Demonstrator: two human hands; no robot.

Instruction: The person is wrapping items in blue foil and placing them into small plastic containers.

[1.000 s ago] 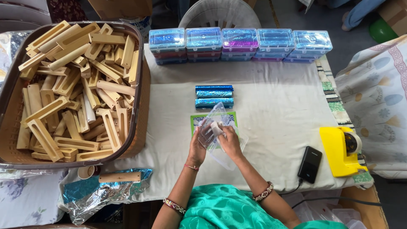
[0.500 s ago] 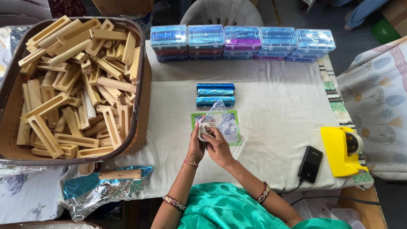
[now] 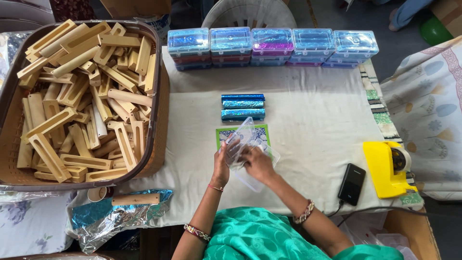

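Clear plastic box (image 3: 248, 144) held just above the front-middle of the worktop (image 3: 313, 125), left hand (image 3: 222, 164) in closed grip on its near-left side, right hand (image 3: 257, 162) gripping lid or insert; packing step likely, next calls for seating a piece or shutting lid, contents too blurred to tell. Green card (image 3: 262, 132) under it, three blue foil-wrapped bars (image 3: 243, 107) behind. Stacked clear boxes (image 3: 272, 45) of foil along back edge; brown basket (image 3: 159, 120) full of wooden blocks (image 3: 82, 96) off left edge.

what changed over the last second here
Both hands, left hand and right hand, keep hold of the clear plastic box, which has tilted slightly in their grip. The blue foil-wrapped sticks, stacked boxes, tape dispenser and phone stayed put.
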